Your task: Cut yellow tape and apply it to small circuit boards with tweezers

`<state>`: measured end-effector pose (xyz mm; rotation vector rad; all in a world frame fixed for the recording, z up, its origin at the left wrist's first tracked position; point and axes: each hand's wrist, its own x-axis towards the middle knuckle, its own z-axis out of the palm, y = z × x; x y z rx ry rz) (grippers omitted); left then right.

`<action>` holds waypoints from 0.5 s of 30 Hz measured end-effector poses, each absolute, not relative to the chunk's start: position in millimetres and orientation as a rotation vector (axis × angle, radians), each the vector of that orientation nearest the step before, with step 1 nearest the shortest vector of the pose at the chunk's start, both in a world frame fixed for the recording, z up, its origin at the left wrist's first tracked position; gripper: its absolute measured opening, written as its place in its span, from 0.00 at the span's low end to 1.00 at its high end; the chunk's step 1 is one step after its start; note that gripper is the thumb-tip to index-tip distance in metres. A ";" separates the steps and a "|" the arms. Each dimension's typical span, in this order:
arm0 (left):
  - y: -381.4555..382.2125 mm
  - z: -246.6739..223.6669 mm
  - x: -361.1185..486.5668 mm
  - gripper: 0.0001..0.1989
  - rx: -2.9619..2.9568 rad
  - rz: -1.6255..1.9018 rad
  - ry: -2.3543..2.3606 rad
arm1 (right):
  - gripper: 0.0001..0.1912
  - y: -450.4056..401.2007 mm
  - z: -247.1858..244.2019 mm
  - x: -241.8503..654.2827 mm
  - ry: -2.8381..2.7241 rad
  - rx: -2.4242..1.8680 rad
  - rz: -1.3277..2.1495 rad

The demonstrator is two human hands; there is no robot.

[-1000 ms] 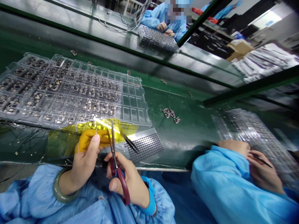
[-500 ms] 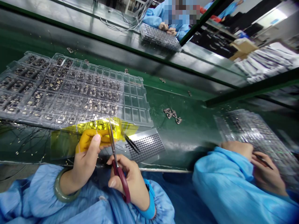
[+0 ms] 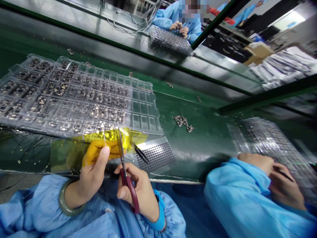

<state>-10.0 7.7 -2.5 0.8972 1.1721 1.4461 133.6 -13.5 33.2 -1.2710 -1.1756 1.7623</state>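
Note:
My left hand (image 3: 95, 170) pinches a piece of clear yellow film (image 3: 126, 138) between thumb and fingers; the fingers behind show yellow through it. My right hand (image 3: 140, 186) is wrapped round scissors (image 3: 133, 195) with dark red handles, blades pointing up and away. The blades cross the film just right of my left fingertips; whether they are closed on it I cannot tell. Dark tweezers (image 3: 141, 153) lie right of the film, over a clear sheet with small dark squares (image 3: 160, 153). Behind my hands, clear plastic trays (image 3: 146, 110) hold many small circuit boards.
Thin dark wires (image 3: 27, 145) spread at the left edge. Small metallic parts (image 3: 183, 122) lie on the green bench top (image 3: 198, 142). At right, a co-worker's sleeves (image 3: 237, 195) and hands are beside another tray (image 3: 269, 135). Another person works across the bench beyond a green rail (image 3: 148, 56).
My left hand and the yellow film have shifted slightly right. The scissors stay at the film in my right hand, with little change.

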 end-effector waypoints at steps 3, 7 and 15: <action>5.1 -4.5 -9.9 0.12 0.871 1.434 1.176 | 0.36 -11.9 34.6 132.9 -1.185 -1.245 1.766; 4.0 -5.7 -10.4 0.13 0.851 1.426 1.190 | 0.35 -11.8 33.8 133.0 -1.197 -1.266 1.738; 2.9 -4.0 -9.2 0.13 0.878 1.396 1.192 | 0.35 -15.8 28.4 134.5 -1.163 -1.258 1.740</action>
